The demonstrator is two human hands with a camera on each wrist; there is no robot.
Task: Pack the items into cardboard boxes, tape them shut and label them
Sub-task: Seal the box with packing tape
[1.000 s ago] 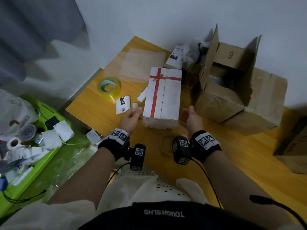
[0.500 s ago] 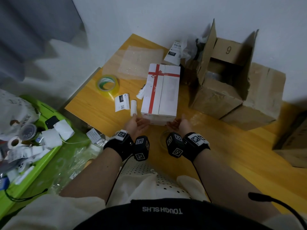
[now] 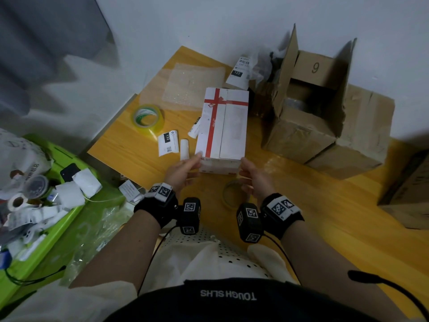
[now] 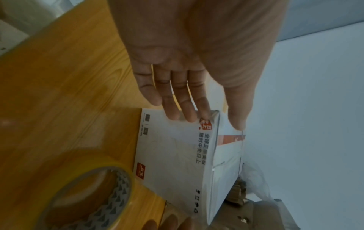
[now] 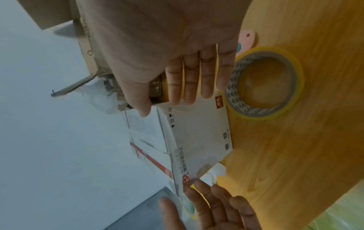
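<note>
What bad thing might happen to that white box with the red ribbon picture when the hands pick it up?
1. The left hand and right hand touch only the near end of the white box with straight fingers, so the far end might tip down or slip.
2. A tape roll lies right beside that end, so the box could catch it.
3. Small paper labels lie close by and may get swept away.

The box point(image 3: 222, 126) is white with a red cross of stripes. The tape roll point(image 3: 148, 119) is yellowish with a green-and-white core, on an orange-yellow wood-grain table point(image 3: 325, 228).
</note>
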